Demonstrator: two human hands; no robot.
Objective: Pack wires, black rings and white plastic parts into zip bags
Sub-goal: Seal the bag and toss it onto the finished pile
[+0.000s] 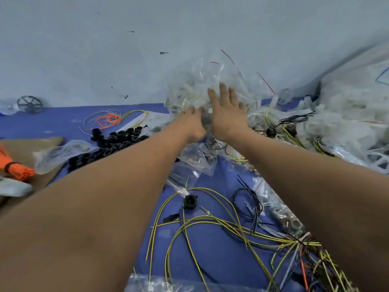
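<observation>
Both my arms reach far forward to a heap of filled clear zip bags [212, 81] piled against the wall. My right hand [227, 110] lies flat on the heap with straight, spread fingers. My left hand [192, 123] is beside it at the heap's lower edge; its fingers are partly hidden and blurred among the bags. Yellow-green wires [210, 224] loop over the blue mat [212, 249] below my arms, with one black ring [190, 201] among them. A pile of black rings [117, 140] lies to the left.
Orange wires [107, 119] and an orange bundle [16, 165] lie at left near brown cardboard [31, 146]. White plastic parts [345, 123] heap at right. A dark blue wire coil [248, 205], empty zip bags [195, 157] and a mixed wire bundle [305, 249] crowd the mat.
</observation>
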